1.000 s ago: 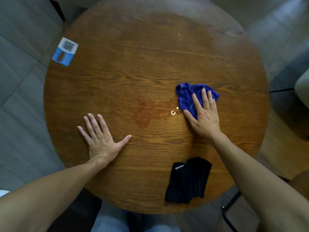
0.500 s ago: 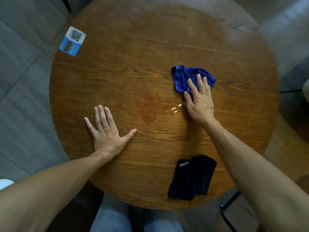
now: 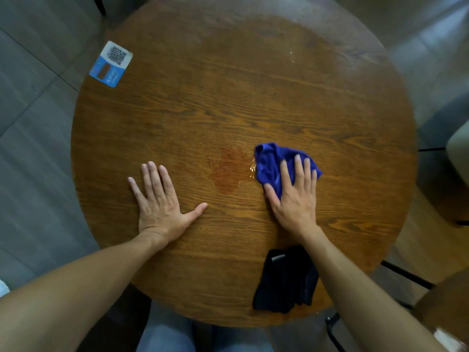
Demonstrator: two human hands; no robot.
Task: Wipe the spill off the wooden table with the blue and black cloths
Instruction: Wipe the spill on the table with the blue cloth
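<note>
A round wooden table (image 3: 253, 97) fills the view. A reddish wet spill (image 3: 228, 171) marks its middle. The crumpled blue cloth (image 3: 271, 161) lies just right of the spill, touching its right edge. My right hand (image 3: 294, 196) presses flat on the blue cloth, fingers spread over it. My left hand (image 3: 160, 201) rests flat on the bare wood left of the spill, fingers apart, holding nothing. The folded black cloth (image 3: 284, 280) lies near the table's front edge, partly under my right forearm.
A blue and white card with a QR code (image 3: 111, 63) lies at the table's far left edge. Grey floor tiles surround the table. A chair leg (image 3: 406, 275) and a pale seat (image 3: 459, 148) stand to the right.
My right hand has slid the blue cloth back toward me and against the spill's right edge. My left hand stays flat in place. The black cloth has not moved.
</note>
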